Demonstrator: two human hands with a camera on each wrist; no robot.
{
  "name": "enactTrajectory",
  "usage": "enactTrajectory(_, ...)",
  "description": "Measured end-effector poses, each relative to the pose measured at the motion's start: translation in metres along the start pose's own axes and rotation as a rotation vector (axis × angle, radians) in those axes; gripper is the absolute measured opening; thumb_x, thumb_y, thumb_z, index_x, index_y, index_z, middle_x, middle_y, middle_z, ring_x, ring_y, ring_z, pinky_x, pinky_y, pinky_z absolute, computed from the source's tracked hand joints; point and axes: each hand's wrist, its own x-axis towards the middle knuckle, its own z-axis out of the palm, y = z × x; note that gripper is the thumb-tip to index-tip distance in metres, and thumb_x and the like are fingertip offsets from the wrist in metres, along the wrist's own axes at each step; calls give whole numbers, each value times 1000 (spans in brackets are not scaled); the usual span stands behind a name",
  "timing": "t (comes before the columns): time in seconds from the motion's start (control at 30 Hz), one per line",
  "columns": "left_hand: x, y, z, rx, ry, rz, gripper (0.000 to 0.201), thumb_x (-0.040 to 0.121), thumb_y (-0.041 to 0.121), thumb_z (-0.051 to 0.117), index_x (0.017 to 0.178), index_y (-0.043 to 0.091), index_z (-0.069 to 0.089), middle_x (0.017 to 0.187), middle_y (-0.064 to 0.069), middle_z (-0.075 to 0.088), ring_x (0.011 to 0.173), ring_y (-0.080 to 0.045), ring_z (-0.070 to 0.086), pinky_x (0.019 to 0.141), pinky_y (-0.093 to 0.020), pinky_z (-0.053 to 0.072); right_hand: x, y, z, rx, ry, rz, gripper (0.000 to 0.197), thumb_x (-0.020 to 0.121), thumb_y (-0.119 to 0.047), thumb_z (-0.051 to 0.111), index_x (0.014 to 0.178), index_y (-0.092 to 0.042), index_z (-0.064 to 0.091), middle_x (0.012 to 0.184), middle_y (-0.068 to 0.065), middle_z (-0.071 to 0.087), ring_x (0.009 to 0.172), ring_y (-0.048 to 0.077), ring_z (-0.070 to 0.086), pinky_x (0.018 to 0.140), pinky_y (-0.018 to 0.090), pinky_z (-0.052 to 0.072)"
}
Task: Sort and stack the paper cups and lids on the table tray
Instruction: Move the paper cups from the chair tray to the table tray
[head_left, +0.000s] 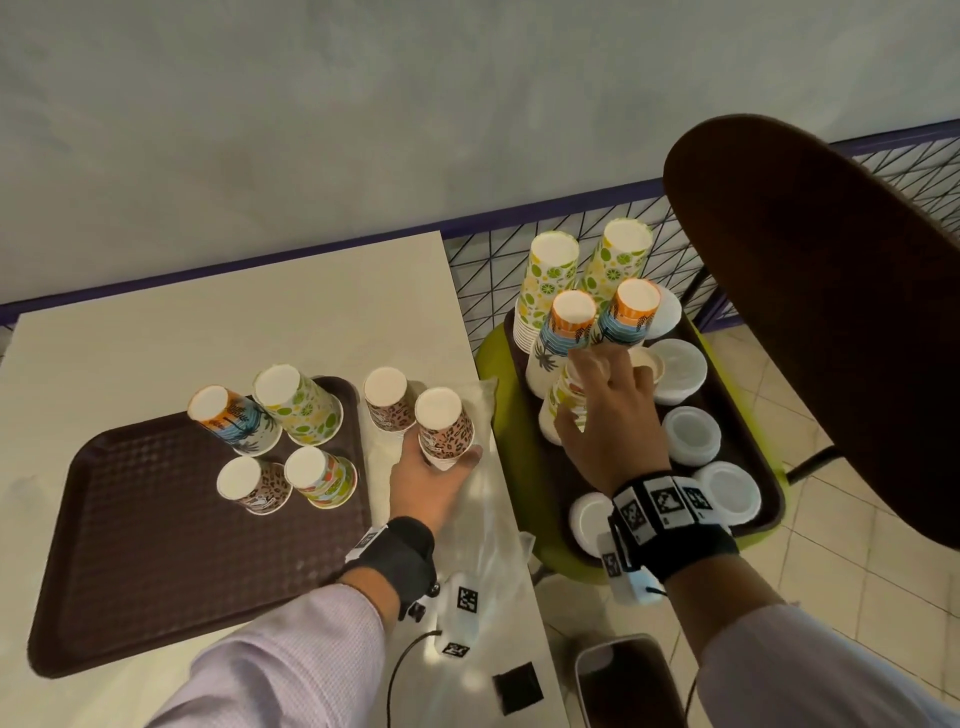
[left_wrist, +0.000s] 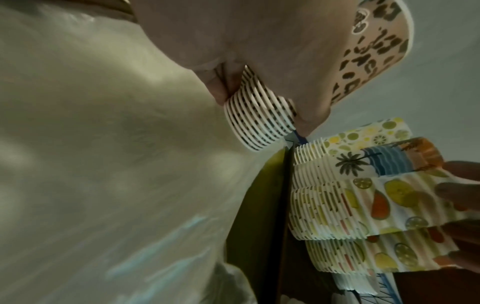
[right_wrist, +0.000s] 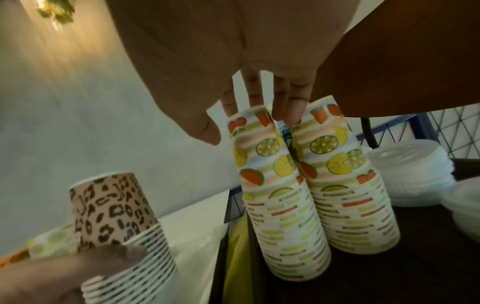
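My left hand (head_left: 441, 460) grips a stack of upside-down leopard-print cups (head_left: 444, 426) near its rims, on the white table just right of the brown table tray (head_left: 130, 545). The left wrist view shows this hand (left_wrist: 259, 61) wrapped round the leopard stack (left_wrist: 259, 123). My right hand (head_left: 608, 384) reaches over the second tray (head_left: 540, 467) on the green stool. Its straight, spread fingers (right_wrist: 254, 98) touch the tops of two fruit-print cup stacks (right_wrist: 283, 205) (right_wrist: 350, 195), with the thumb apart on the left. White lids (head_left: 691, 434) lie in piles on that tray.
The table tray holds palm-print (head_left: 234, 421), lime-print (head_left: 301, 405), leopard (head_left: 254, 486) and fruit-print (head_left: 322, 475) cup stacks. Another leopard stack (head_left: 387, 397) stands on the table. Tall lime (head_left: 550, 275) and palm (head_left: 628, 312) stacks stand behind my right hand. A dark chair back (head_left: 831, 312) looms on the right.
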Motion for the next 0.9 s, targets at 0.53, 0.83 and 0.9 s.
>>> enactTrajectory(0.53, -18, -9, 11, 3, 170, -63, 89, 67, 56, 89, 136, 14, 50, 134, -6, 59, 124, -26, 58, 105, -35, 46, -4, 13, 5, 68, -37, -18, 58, 87, -19, 72, 139, -24, 47, 140, 12, 38, 122, 38, 47, 87, 50, 56)
enactTrajectory(0.83, -88, -9, 30, 1, -11, 42, 38, 82, 30, 81, 90, 24, 45, 87, -3, 45, 78, -24, 45, 68, -37, 43, -28, 21, 1, 142, -64, 49, 56, 83, -14, 69, 133, -20, 45, 140, 10, 39, 122, 39, 50, 89, 47, 55)
enactTrajectory(0.9, -84, 5, 42, 122, -111, 196, 39, 81, 24, 84, 101, 27, 51, 96, 3, 51, 85, -18, 52, 74, -28, 49, -35, 23, 0, 142, -67, 72, 55, 83, -14, 69, 131, -21, 44, 142, 9, 37, 120, 37, 50, 89, 47, 56)
